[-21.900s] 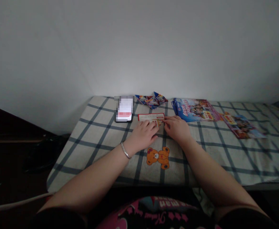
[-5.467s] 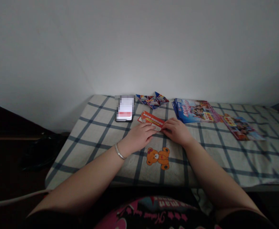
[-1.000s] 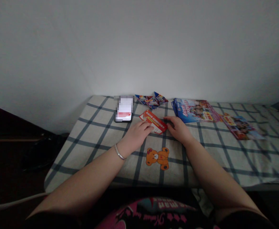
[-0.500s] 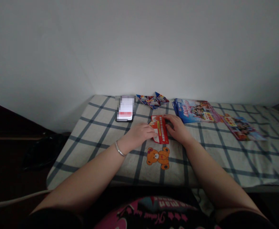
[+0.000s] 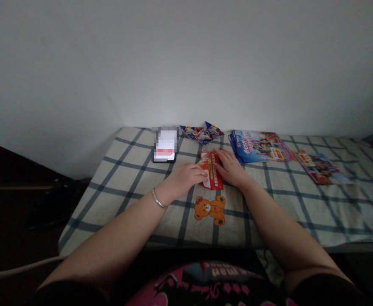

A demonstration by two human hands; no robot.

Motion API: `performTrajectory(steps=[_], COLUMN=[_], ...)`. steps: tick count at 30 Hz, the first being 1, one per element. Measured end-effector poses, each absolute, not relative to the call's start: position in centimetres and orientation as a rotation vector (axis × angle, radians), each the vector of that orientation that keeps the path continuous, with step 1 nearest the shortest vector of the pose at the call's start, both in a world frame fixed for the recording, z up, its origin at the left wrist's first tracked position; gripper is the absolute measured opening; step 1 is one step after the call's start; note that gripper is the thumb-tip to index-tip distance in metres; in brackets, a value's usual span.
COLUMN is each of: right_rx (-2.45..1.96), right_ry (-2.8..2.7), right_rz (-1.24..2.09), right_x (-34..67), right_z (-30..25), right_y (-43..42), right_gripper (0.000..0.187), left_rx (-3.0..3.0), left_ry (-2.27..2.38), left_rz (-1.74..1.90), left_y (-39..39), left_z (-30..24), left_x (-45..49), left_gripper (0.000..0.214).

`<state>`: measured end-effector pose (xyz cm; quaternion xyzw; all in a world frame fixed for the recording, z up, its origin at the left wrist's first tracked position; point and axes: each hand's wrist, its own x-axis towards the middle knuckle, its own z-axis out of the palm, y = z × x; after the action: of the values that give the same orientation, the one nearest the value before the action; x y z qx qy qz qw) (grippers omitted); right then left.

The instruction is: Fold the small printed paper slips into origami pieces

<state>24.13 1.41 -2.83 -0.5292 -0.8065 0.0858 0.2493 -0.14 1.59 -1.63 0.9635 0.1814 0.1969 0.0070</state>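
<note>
A red folded leaflet (image 5: 214, 180) with white and yellow print lies on the checked cloth in front of me. My left hand (image 5: 189, 176), with a silver bangle at the wrist, has its fingers closed over the leaflet's left edge; its thumb is hidden. My right hand (image 5: 231, 167) lies on the right edge with fingers stretched out and thumb apart, pressing the paper. Just beyond stands a folded paper piece (image 5: 202, 134) made of blue and red printed triangles. An orange bear picture (image 5: 210, 210) shows on the cloth nearer to me.
A phone (image 5: 165, 144) with a lit, blurred screen lies to the left. Several blue and pink leaflets (image 5: 259, 146) are stacked at the right, with another leaflet (image 5: 326, 168) beyond. The table's checked cloth (image 5: 125, 170) meets a white wall (image 5: 186, 63) behind.
My right hand has slid left onto the leaflet, its fingers covering more of the right edge. My left hand stays at the left edge. The whole view has shifted slightly.
</note>
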Motion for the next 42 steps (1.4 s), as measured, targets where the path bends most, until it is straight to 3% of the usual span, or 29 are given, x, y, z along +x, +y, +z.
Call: performTrajectory(steps=[14,21,26,35,42], right_rx=[-1.548,-1.757,-1.801,-1.795,-1.807], right_ry=[-1.764,-1.704,-1.644,-1.655,-1.78], right_rz=[0.502,0.414,0.424,0.5,0.448], right_x=[25.0,24.9,24.7,25.0,25.0], right_z=[-2.0,-1.9,-1.9,-1.7,-1.3], right_y=[1.0,0.6,0.6,0.3,0.0], right_gripper=[0.019,0.02,0.02,0.02,0.022], left_rx=[3.03,2.926,2.967,3.022,3.039], left_ry=[0.897,0.898,0.819,1.005,1.155], left_rz=[0.62,0.678,0.641,0.656,0.624], left_y=[0.7,0.0,-1.0,-0.6,-0.4], left_z=[-0.5,-0.2,-0.1,-0.4,-0.7], left_x=[-0.6,-0.2,0.5,0.3,0.0], left_gripper=[0.02,0.026,0.043,0.021,0.02])
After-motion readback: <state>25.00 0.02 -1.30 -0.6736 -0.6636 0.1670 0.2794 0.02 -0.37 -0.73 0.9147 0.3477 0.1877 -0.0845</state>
